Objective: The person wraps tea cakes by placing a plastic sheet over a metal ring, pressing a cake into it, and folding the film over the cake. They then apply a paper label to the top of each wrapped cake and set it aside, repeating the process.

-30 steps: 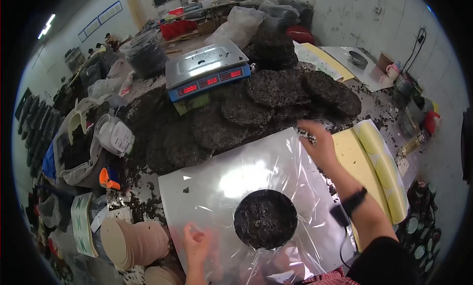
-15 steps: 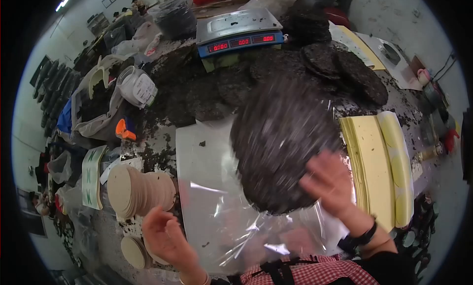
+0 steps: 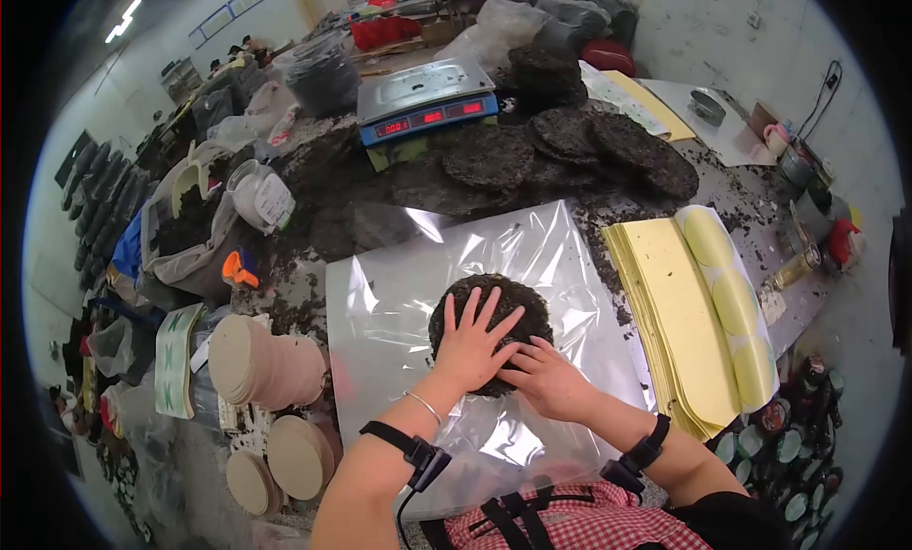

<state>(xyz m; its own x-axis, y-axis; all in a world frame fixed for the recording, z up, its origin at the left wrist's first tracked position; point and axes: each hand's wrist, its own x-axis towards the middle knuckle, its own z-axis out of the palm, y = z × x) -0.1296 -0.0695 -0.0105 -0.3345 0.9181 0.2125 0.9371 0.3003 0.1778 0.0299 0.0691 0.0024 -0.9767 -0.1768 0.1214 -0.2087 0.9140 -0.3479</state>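
A dark round cake of pressed leafy material [image 3: 532, 301] lies flat on clear, glossy plastic film [image 3: 541, 237] in front of me. My left hand [image 3: 470, 349] rests on top of it, palm down with the fingers spread. My right hand [image 3: 551, 381] lies over its lower right edge, fingers stretched out, beside the left thumb and partly touching it. Both palms hide the lower part of the cake. More dark cakes [image 3: 489, 156] are spread and stacked behind the film.
A digital scale [image 3: 427, 89] stands at the back. Stacked round paper discs [image 3: 242, 360] are at the left, near an orange-handled tool [image 3: 239, 270] and a clear jar [image 3: 261, 197]. Yellow sheets [image 3: 670, 312] and a strip of round labels [image 3: 730, 308] lie right. Dark crumbs litter the table.
The dark cake, blurred in the air before with the right hand beside it, now lies on the film. Both hands have come together on top of it.
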